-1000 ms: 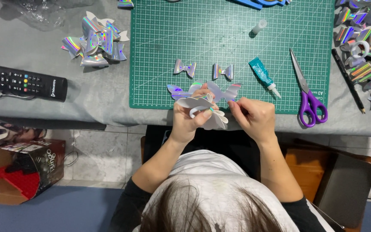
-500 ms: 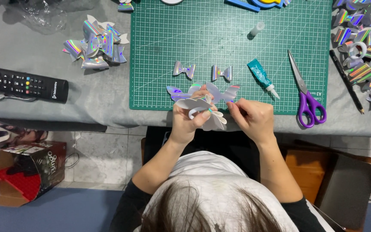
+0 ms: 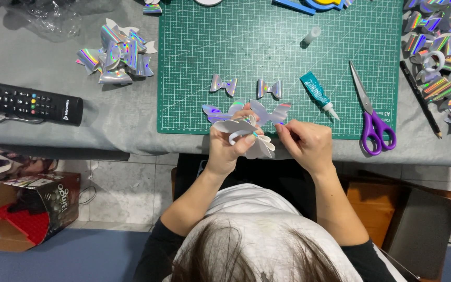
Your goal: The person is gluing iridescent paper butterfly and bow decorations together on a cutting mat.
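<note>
My left hand [image 3: 225,149] grips a holographic silver bow piece [image 3: 249,137] with a folded loop, held just over the near edge of the green cutting mat [image 3: 288,62]. My right hand [image 3: 306,143] pinches the same piece from the right side. Behind my fingers a flat bow-shaped cutout [image 3: 272,112] lies on the mat, partly hidden. Two small finished bow centres [image 3: 223,84] [image 3: 270,89] sit further up the mat.
A teal glue tube [image 3: 318,94] and purple-handled scissors [image 3: 371,117] lie right of my hands. A pencil [image 3: 418,96] and heaps of holographic pieces [image 3: 442,57] are at far right, another pile [image 3: 116,55] and a black remote [image 3: 27,102] at left. A cardboard box [image 3: 32,209] stands on the floor.
My hands have stayed in place; the fingers shifted slightly on the bow piece, and the view moved a little.
</note>
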